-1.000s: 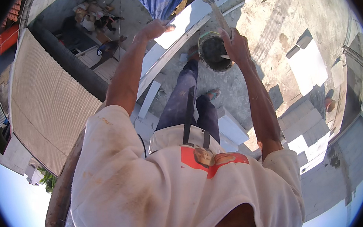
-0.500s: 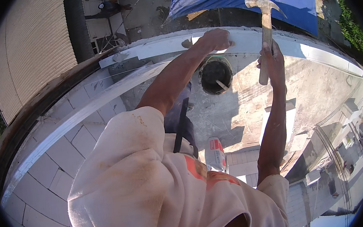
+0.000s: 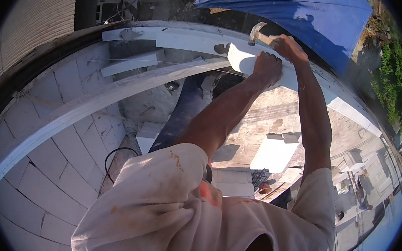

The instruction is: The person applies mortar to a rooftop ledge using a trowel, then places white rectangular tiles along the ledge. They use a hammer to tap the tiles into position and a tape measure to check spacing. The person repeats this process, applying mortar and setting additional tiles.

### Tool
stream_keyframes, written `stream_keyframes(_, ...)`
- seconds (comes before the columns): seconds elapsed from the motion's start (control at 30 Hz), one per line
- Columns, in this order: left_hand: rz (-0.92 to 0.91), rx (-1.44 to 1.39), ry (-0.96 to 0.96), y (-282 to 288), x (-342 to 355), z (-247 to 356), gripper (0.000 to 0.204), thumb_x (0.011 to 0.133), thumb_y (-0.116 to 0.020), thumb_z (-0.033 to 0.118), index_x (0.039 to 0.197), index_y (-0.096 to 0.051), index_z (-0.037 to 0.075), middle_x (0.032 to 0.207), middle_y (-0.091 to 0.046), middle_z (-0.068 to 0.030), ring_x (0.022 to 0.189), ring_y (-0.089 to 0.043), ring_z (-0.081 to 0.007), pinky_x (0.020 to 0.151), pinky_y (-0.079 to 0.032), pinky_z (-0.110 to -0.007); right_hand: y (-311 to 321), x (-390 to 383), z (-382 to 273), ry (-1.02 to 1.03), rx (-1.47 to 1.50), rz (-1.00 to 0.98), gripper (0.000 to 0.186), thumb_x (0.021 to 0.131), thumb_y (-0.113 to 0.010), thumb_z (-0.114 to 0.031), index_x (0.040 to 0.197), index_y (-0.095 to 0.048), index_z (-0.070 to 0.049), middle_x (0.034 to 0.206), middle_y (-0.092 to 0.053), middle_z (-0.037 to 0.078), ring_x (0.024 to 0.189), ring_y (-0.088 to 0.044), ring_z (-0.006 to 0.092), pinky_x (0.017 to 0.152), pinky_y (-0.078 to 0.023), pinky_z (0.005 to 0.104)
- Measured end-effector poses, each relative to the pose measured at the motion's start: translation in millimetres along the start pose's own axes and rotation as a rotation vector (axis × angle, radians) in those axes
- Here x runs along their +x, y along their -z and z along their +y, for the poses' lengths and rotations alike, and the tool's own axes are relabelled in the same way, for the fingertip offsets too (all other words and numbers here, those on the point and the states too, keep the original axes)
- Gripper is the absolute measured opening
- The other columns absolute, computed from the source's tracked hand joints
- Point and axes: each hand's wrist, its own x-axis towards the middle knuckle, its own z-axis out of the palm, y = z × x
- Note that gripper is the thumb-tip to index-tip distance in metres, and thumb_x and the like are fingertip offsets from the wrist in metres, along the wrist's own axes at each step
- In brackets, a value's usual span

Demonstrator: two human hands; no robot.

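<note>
My right hand [image 3: 289, 48] is wrapped round the wooden handle of a claw hammer [image 3: 256, 33], held above the top of a white block wall [image 3: 189, 39]. The hammer's head points left, just above a white block [image 3: 241, 58] that sits on the wall course with its end face lit. My left hand [image 3: 268, 68] is closed on this block's near side, its fingers curled and partly hidden. Close by, a thin taut string [image 3: 177, 62] runs along the wall. A dark bucket [image 3: 226, 82] stands below, partly covered by my left arm.
A long pale beam [image 3: 90, 102] curves across the left, in front of a white block wall [image 3: 68, 183]. Beyond the wall hangs a blue tarp [image 3: 291, 14], with green plants [image 3: 392, 96] to its right. A white block [image 3: 273, 153] lies on the floor below.
My view has shifted to the right. The hammer, upright before, is now tilted left and lower near the block. My left hand has moved right along the wall.
</note>
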Motion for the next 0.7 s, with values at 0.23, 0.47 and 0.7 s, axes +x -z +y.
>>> stream_keyframes(0.23, 0.025, 0.030, -0.022, -4, 1, -1, 0.040, 0.097, -0.063, 0.044, 0.116, -0.075, 0.010, 0.113, -0.074, -0.0094, 0.110, -0.067, -0.0259, 0.099, -0.045, -0.045, -16, 8, 8, 0.012, 0.128, 0.079, 0.032, 0.098, -0.060, -0.027, 0.124, -0.073, -0.013, 0.091, -0.076, 0.021, 0.075, -0.075, 0.0312, 0.070, -0.058, 0.0441)
stream_keyframes(0.47, 0.004, 0.062, -0.021, -5, 3, -1, 0.044, 0.098, -0.063, 0.047, 0.118, -0.075, 0.011, 0.115, -0.074, -0.0093, 0.112, -0.067, -0.0262, 0.101, -0.046, -0.045, -19, 11, 12, 0.116, 0.133, 0.133, 0.044, 0.099, -0.063, -0.023, 0.142, -0.066, -0.011, 0.088, -0.073, 0.017, 0.060, -0.065, 0.0232, 0.050, -0.050, 0.0366)
stream_keyframes(0.7, -0.034, 0.041, -0.002, 2, -3, -3, 0.047, 0.098, -0.063, 0.048, 0.123, -0.073, 0.009, 0.120, -0.073, -0.0118, 0.117, -0.067, -0.0275, 0.105, -0.045, -0.046, -15, 6, -1, 0.106, 0.150, 0.047, 0.046, 0.096, -0.067, -0.022, 0.141, -0.067, -0.012, 0.093, -0.075, 0.018, 0.068, -0.069, 0.0264, 0.061, -0.055, 0.0427)
